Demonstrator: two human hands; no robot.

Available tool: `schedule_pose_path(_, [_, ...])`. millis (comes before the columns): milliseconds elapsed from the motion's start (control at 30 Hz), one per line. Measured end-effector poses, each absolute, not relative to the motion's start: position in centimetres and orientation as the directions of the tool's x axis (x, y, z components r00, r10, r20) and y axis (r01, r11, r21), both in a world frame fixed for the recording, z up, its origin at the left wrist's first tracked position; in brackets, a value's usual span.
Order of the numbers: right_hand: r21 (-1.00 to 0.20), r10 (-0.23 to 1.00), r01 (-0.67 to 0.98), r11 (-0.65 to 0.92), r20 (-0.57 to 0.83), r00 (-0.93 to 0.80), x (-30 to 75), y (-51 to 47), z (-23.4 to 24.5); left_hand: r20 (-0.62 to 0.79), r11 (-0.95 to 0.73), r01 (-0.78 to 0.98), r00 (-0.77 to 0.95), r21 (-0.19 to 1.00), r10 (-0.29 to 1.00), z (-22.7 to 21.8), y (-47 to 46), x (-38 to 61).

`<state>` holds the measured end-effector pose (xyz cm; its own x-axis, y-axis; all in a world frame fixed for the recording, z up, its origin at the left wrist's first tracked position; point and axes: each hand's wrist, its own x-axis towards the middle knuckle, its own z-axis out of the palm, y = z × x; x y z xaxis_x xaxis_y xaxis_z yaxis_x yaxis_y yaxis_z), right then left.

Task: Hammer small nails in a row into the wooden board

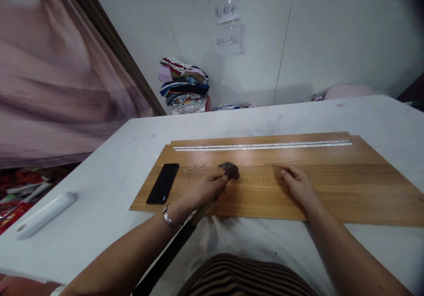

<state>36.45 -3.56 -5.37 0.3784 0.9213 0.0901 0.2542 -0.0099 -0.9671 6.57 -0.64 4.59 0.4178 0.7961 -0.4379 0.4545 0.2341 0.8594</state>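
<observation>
My left hand (210, 189) is closed around a claw hammer (232, 170), gripping it close below its head. The hammer's dark handle runs back toward my body under the left forearm. Just right of the hammer head, a row of small dark nail heads or dots (253, 180) lines the wooden board (357, 181). At the right of that row my right hand (298, 187) is low over the board, thumb and forefinger together; anything between them is too small to make out. Several loose nails (189, 169) lie left of the hammer.
A black phone (163, 183) lies on the board's left part. Two pale marked strips (265, 146) run along its far side. The board rests on a white table (109, 172), with a white elongated object (46, 215) at left. Folded clothes (185, 86) are stacked by the wall.
</observation>
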Motion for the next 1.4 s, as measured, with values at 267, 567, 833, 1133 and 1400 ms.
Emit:
schedule_pose_path(267, [-0.967,0.926,0.253,0.0,0.096,0.366,36.6,-3.4,-5.9,-0.421,0.224,0.445,0.413,0.867,0.807,5.2,-0.5,6.6])
schedule_pose_path(567, [-0.969,0.924,0.247,-0.018,0.078,0.373,36.6,-3.4,-6.0,-0.43,0.237,0.441,0.413,0.866,0.803,4.8,-0.7,6.8])
schedule_pose_path(833, [-0.966,0.919,0.259,-0.015,0.089,0.384,36.6,-3.5,-5.7,-0.45,0.234,0.471,0.421,0.85,0.788,5.4,-0.7,6.7])
schedule_pose_path(1133, [-0.962,0.926,0.271,-0.009,0.095,0.366,36.4,-3.7,-4.9,-0.426,0.205,0.464,0.441,0.862,0.79,5.3,-0.6,6.7])
schedule_pose_path(1400, [-0.965,0.932,0.261,-0.016,0.08,0.353,36.3,-3.7,-4.6,-0.427,0.224,0.452,0.418,0.863,0.802,5.0,-0.7,6.6])
